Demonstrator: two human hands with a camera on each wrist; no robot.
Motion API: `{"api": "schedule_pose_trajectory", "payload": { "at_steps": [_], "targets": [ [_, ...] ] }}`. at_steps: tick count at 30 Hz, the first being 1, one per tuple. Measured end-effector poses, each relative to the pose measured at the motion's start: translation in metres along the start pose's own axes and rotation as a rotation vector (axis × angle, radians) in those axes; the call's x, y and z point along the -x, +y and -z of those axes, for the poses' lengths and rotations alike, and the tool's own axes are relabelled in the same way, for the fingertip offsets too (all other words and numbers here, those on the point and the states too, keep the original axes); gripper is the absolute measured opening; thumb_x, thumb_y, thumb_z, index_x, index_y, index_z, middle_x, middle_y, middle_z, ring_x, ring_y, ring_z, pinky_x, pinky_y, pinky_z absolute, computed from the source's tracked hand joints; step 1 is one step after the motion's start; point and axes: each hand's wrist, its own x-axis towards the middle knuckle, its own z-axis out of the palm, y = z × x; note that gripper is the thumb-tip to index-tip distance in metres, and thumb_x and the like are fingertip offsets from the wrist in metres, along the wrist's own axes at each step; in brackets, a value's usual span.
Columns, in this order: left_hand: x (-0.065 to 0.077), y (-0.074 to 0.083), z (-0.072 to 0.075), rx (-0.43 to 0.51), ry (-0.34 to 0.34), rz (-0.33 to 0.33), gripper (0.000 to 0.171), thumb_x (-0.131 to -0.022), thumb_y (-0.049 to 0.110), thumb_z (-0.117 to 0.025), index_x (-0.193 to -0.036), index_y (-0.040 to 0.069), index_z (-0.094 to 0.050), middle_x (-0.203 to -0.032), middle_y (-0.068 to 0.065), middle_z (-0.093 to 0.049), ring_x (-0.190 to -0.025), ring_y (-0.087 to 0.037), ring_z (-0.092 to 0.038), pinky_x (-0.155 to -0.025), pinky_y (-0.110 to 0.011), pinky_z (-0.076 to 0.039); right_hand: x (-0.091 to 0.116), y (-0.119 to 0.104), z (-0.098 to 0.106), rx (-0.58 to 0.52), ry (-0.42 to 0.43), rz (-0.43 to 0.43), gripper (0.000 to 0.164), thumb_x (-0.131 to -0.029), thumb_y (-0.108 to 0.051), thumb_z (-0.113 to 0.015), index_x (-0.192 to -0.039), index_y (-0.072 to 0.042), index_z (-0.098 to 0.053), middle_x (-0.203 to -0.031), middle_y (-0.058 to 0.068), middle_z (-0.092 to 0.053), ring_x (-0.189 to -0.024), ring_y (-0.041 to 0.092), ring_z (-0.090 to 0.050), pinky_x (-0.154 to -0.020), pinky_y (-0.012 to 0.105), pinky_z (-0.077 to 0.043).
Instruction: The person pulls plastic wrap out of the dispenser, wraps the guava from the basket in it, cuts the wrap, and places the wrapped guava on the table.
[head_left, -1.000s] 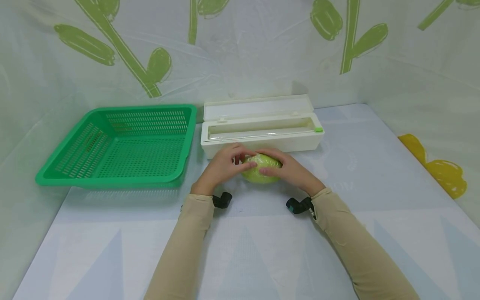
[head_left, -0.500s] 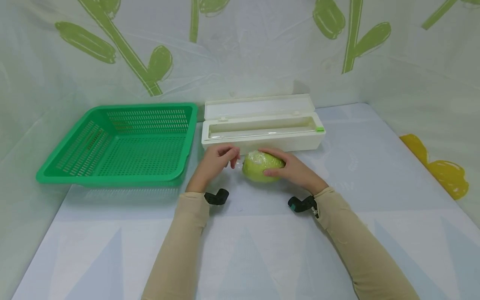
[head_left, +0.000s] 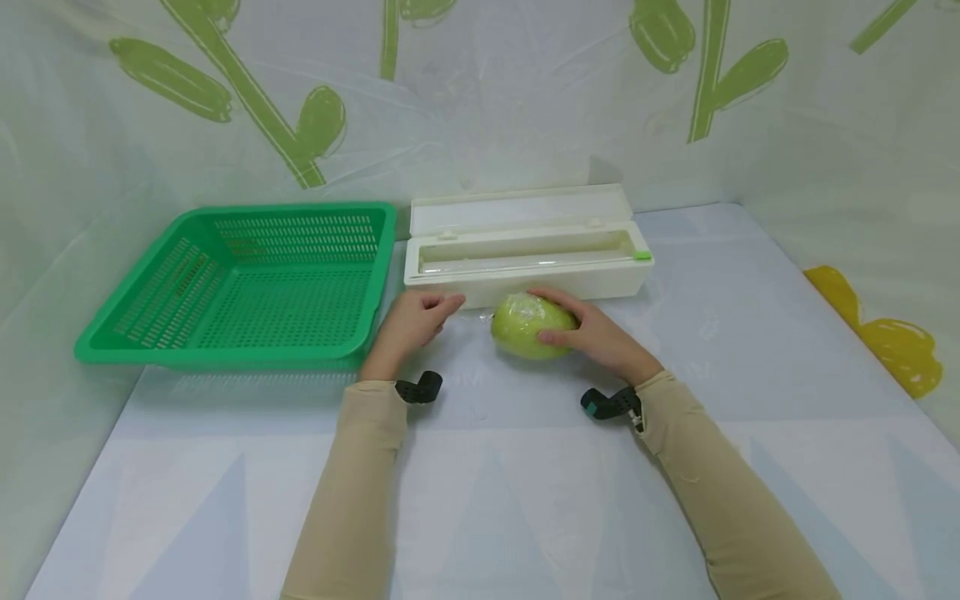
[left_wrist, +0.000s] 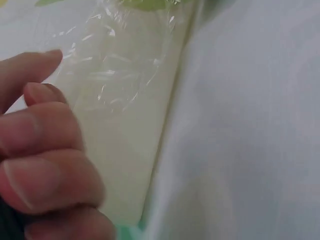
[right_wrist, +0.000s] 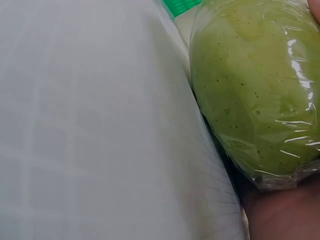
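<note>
A plump, yellow-green, dark-speckled fruit (head_left: 521, 327), its kind unclear, is covered in glossy cling film (right_wrist: 300, 75). My right hand (head_left: 600, 337) holds the fruit from its right side, thumb in front and fingers behind. To the left of the fruit, my left hand (head_left: 408, 323) has its fingers curled. Clear, wrinkled film (left_wrist: 112, 65) stretches from the fruit to the left hand, which appears to pinch its end; the exact pinch point is hidden. Just behind both hands stands a white cling-film dispenser (head_left: 525, 287), its lid raised and a roll inside.
A green slotted plastic basket (head_left: 225, 357) stands at the left, close to the left hand. The dispenser's lid (head_left: 517, 212) leans back near the rear wall sheet. A pale patterned cover (head_left: 487, 500) lies over the table.
My left hand has come off the fruit and moved left, drawing film out from it. My right hand keeps hold of the fruit, which has shifted slightly right.
</note>
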Motion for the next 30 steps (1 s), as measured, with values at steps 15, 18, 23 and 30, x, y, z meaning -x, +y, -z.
{"api": "schedule_pose_trajectory", "payload": {
  "at_steps": [15, 18, 23, 30],
  "targets": [
    [-0.005, -0.006, -0.017, -0.075, -0.041, -0.008, 0.053, -0.082, 0.061, -0.044, -0.071, 0.010, -0.052, -0.052, -0.006, -0.046, -0.045, -0.018, -0.041, -0.044, -0.030, -0.032, -0.001, 0.010, 0.002, -0.010, -0.006, 0.033, 0.063, -0.076, -0.034, -0.070, -0.131, -0.038, -0.039, -0.136, -0.012, -0.033, -0.121, 0.015, -0.031, -0.100, 0.043, -0.019],
    [-0.005, -0.006, -0.016, -0.013, -0.040, -0.096, 0.046, -0.088, 0.050, -0.045, -0.067, 0.009, -0.048, -0.051, -0.007, -0.045, -0.046, -0.020, -0.040, -0.045, -0.030, -0.031, -0.001, 0.010, 0.003, -0.011, -0.005, 0.029, 0.063, -0.076, -0.034, -0.070, -0.131, -0.039, -0.040, -0.136, -0.012, -0.034, -0.121, 0.015, -0.032, -0.100, 0.042, -0.019],
    [-0.002, 0.000, -0.012, 0.093, -0.098, -0.152, 0.044, -0.088, 0.048, -0.048, -0.066, 0.010, -0.050, -0.058, -0.008, -0.050, -0.053, -0.021, -0.042, -0.050, -0.030, -0.033, -0.001, 0.008, 0.002, -0.014, -0.009, 0.032, 0.062, -0.077, -0.033, -0.069, -0.132, -0.038, -0.039, -0.136, -0.010, -0.034, -0.121, 0.016, -0.031, -0.100, 0.043, -0.019],
    [0.000, 0.006, -0.014, 0.208, -0.217, -0.235, 0.036, -0.090, 0.038, -0.050, -0.070, 0.008, -0.055, -0.070, -0.007, -0.057, -0.067, -0.022, -0.050, -0.062, -0.033, -0.041, -0.002, 0.008, 0.001, -0.006, -0.002, 0.028, 0.062, -0.077, -0.034, -0.069, -0.131, -0.038, -0.040, -0.135, -0.011, -0.035, -0.121, 0.015, -0.032, -0.100, 0.043, -0.020]
  ]
}}
